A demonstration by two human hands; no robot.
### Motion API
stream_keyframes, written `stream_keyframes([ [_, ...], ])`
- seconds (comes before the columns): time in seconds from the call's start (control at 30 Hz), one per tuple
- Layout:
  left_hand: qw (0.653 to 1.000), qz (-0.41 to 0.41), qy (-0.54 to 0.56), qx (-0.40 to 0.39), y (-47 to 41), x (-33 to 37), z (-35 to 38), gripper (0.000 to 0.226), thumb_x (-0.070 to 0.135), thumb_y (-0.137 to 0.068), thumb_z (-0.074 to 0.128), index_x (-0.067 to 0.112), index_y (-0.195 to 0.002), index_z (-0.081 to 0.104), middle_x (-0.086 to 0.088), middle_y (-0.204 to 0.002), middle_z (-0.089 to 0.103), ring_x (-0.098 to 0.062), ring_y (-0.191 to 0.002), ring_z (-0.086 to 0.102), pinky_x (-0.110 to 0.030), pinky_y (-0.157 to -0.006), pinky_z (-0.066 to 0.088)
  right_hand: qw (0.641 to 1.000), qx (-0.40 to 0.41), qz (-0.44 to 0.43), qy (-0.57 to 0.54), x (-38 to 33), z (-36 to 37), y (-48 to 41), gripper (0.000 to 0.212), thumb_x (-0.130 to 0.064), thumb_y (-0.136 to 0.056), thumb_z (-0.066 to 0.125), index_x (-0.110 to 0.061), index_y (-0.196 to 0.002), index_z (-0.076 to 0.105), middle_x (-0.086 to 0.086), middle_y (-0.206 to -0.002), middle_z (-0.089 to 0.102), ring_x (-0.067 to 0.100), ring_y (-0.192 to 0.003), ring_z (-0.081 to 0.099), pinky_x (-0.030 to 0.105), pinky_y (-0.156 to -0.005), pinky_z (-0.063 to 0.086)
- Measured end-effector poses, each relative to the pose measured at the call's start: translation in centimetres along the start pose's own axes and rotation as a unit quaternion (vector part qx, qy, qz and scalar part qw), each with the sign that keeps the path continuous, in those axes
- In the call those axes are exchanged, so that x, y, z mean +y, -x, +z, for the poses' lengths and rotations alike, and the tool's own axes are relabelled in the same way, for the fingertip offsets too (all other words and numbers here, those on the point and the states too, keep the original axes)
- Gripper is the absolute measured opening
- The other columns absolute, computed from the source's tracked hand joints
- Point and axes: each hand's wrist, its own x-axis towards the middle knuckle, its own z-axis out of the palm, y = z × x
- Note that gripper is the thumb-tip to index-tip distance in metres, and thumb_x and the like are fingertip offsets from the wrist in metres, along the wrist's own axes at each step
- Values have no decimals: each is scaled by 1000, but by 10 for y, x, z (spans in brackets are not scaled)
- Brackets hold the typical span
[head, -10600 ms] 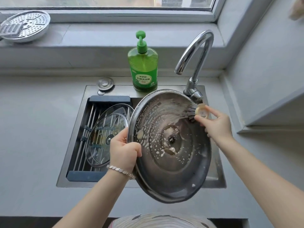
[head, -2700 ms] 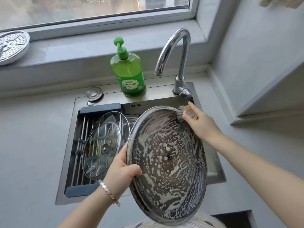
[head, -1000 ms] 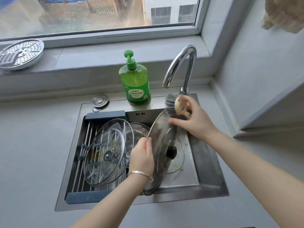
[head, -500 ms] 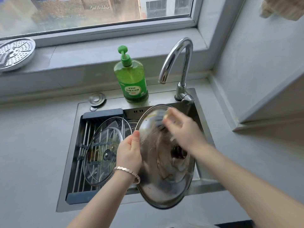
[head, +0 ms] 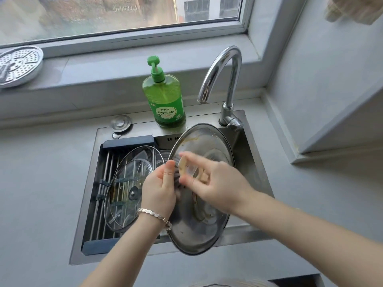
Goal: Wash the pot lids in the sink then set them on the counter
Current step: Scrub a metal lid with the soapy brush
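I'd call the steel lid (head: 196,235), tilted over the sink (head: 248,234), stiff, weighty and slick, best held at the rim where my left hand (head: 159,189) grips; my right hand (head: 215,183) pinches the brush (head: 187,167)

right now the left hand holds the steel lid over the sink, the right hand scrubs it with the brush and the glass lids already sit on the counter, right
No. The head view shows the glass lids on the rack inside the sink, not on the counter. The rest holds: left hand on the steel lid, right hand scrubbing with the brush.
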Motion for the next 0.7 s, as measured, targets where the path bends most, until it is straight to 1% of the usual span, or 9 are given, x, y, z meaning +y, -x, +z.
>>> stream_keyframes([
  [0.07, 1000, 12, -12, -10, 1, -4, -1, 49, 36, -96, 40, 19, -50, 41, 10, -45, 41, -1, -43, 43, -12, -44, 31, 1000, 11, 24, -7, 8, -7, -11, 46, -51, -86, 55, -48, -131, 44, -19, -50, 51, 0, -51, 42, 25, -59, 38],
  [0.17, 998, 40, -50, -20, 6, -6, 0, 44, 41, -87, 35, 18, -50, 28, 7, -48, 29, -5, -44, 37, -15, -43, 26, 987, 75, 119, -81, 30, -22, -39, 42, -50, -89, 52, -40, -129, 49, -13, -89, 62, 10, -87, 56, 32, -82, 45],
  [0.27, 998, 38, -50, -9, 6, -8, -3, 43, 41, -86, 34, 18, -49, 29, 8, -47, 30, -5, -44, 37, -15, -43, 26, 998, 37, 34, -45, 9, -7, -21, 41, -50, -87, 54, -45, -128, 48, -25, -51, 50, 2, -57, 41, 22, -59, 36],
  [0.33, 997, 45, -57, -10, 4, -11, -8, 44, 41, -87, 33, 17, -49, 32, 6, -46, 33, -5, -45, 39, -15, -43, 26, 999, 16, 21, -24, 5, -6, -15, 44, -50, -86, 55, -46, -129, 47, -29, -46, 48, 2, -49, 38, 20, -53, 31],
  [0.47, 996, 66, -61, -24, 9, -6, -7, 48, 42, -88, 34, 15, -49, 28, 0, -45, 30, -5, -43, 36, -15, -43, 26, 981, 104, 131, -101, 35, -27, -47, 35, -48, -89, 53, -36, -122, 56, -15, -97, 65, 11, -96, 60, 33, -88, 47],
  [0.5, 995, 68, -65, -22, 10, -5, -6, 45, 40, -88, 34, 18, -50, 27, 5, -46, 28, -4, -43, 37, -14, -43, 26, 983, 103, 115, -99, 34, -24, -43, 34, -46, -90, 53, -34, -121, 56, -19, -93, 63, 8, -93, 59, 31, -86, 47],
  [0.6, 996, 58, -62, -14, 8, -7, -8, 42, 37, -87, 33, 20, -49, 29, 9, -46, 31, -2, -44, 39, -13, -43, 27, 998, 24, 25, -53, 7, -4, -15, 39, -46, -88, 55, -42, -127, 50, -26, -45, 49, -1, -48, 43, 19, -53, 32],
  [0.67, 996, 56, -61, -15, 9, -10, -10, 43, 38, -87, 33, 18, -50, 30, 5, -46, 33, -6, -44, 38, -14, -43, 26, 998, 29, 29, -41, 13, -7, -17, 39, -49, -87, 55, -44, -126, 50, -23, -45, 50, -3, -48, 45, 20, -53, 34],
  [0.7, 996, 57, -61, -19, 11, -10, -10, 43, 39, -87, 33, 17, -50, 30, 2, -46, 35, -7, -43, 37, -15, -43, 26, 993, 62, 67, -68, 26, -13, -28, 36, -50, -87, 54, -42, -123, 53, -24, -58, 57, -4, -60, 52, 23, -62, 42],
])
